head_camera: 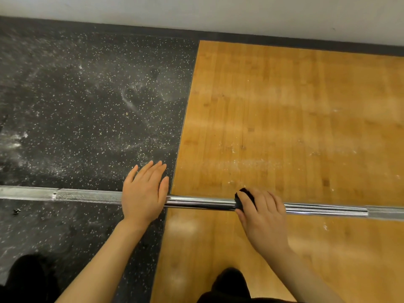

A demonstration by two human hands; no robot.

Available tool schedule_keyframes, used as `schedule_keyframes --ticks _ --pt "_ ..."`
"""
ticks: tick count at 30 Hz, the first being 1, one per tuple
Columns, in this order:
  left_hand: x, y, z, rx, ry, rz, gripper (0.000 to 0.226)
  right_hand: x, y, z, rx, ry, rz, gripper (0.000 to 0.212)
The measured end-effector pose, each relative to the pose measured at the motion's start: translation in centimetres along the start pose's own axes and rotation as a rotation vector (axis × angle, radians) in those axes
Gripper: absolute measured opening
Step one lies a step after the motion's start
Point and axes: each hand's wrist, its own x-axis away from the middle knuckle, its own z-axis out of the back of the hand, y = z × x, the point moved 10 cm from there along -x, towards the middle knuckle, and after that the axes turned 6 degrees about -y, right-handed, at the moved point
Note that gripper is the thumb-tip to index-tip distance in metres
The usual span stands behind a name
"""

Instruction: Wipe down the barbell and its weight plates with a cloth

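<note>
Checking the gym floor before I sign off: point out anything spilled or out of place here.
White powder, likely chalk, is smeared across the black rubber floor beyond the barbell, with fainter dusting on the wooden platform. A small dark scrap lies near the bar's left end.

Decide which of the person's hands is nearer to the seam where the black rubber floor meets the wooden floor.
Left. The left hand lies flat on the barbell, its fingertips almost at the seam. The right hand, holding the dark cloth on the bar, is well out over the wooden floor.
</note>
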Motion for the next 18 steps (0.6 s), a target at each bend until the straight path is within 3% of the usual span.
schedule_keyframes --ticks 5,12,18 --pt "-0.7 0.7 1.0 0.051 0.035 -0.041 0.053 -1.4 0.3 0.1 0.010 0.010 0.000 0.031" --pt "1.9 6.4 0.9 0.168 0.083 -0.239 0.054 -4.0 1.0 0.4 -0.004 -0.012 0.012 0.034" --pt "3.6 8.3 -2.2 0.070 0.038 -0.310 0.056 -6.1 2.3 1.0 -0.134 0.017 -0.075 0.039"
